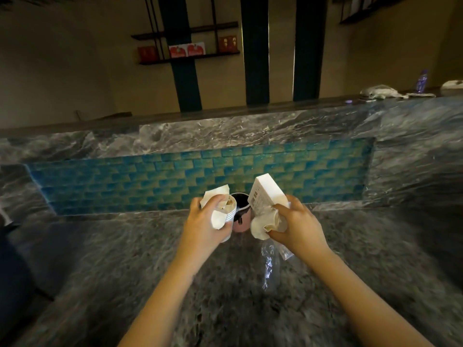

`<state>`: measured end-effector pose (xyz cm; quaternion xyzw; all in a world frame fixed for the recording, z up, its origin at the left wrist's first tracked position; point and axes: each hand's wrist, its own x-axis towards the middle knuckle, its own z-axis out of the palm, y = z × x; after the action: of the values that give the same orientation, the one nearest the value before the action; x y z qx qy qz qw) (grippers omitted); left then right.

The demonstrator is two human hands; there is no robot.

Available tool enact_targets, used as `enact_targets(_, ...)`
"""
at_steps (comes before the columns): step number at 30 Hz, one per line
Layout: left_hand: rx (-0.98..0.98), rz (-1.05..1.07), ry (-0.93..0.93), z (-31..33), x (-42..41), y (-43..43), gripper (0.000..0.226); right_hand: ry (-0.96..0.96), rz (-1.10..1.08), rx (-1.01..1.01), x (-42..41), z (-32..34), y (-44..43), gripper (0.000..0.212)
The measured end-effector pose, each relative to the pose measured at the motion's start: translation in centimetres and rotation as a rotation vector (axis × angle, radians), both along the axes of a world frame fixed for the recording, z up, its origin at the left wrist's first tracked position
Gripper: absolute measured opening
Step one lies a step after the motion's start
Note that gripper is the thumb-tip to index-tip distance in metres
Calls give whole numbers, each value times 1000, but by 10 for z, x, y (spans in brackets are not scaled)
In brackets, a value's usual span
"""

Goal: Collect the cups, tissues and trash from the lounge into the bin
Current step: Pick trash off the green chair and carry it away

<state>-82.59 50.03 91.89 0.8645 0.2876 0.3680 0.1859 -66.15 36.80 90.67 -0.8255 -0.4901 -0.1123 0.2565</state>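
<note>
Two bare hands meet over a grey stone floor (225, 309), seen from the head camera. The left hand (203, 221) curls its fingers round a stack of paper cups (229, 217), tilted toward the right; a tissue (215, 195) is stuffed into the top cup and folds over its rim. The right hand (298, 226) grips a white carton (265, 196), which leans up and to the left, together with a crumpled tissue (260, 226) pressed under the fingertips. A clear plastic wrapper (269, 264) hangs down from the same hand. Between the two hands, and just beyond them, stands a small pink bin (241, 225) with a dark liner, its mouth open; both loads are held beside its rim, none of them inside. Behind the bin rises a marble counter (225, 131) faced with a band of blue-green tiles (150, 179). On the counter top at far right stands a purple bottle (422, 80). A wall shelf (188, 57) carries red boxes.
</note>
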Motion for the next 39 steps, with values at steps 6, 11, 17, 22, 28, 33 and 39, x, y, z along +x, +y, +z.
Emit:
enact_targets(6, 9, -60, 23, 6, 111, 182, 58, 27, -80, -12, 104, 1, 169, 58)
enact_targets(11, -18, -104, 38, -2, 210, 312, 59, 34, -108, -7, 201, -7, 287, 58)
enact_targets(17, -61, -85, 46, -49, 337, 460, 58, 88, -101, 22, 332, -52, 437, 57)
enact_targets(22, -98, -13, 35, -87, 443, 571, 60, 130, -42, 4, 442, -86, 563, 56)
enact_targets(28, -158, 53, -1, -145, 541, 686, 61, 200, -12, -23, 537, -141, 689, 56)
enact_targets(33, -250, 69, 31, -232, 617, 782, 62, 278, -13, -32, 601, -225, 787, 53)
enact_targets(39, -288, 68, 84, -344, 693, 879, 65, 346, -69, -38, 668, -336, 885, 53)
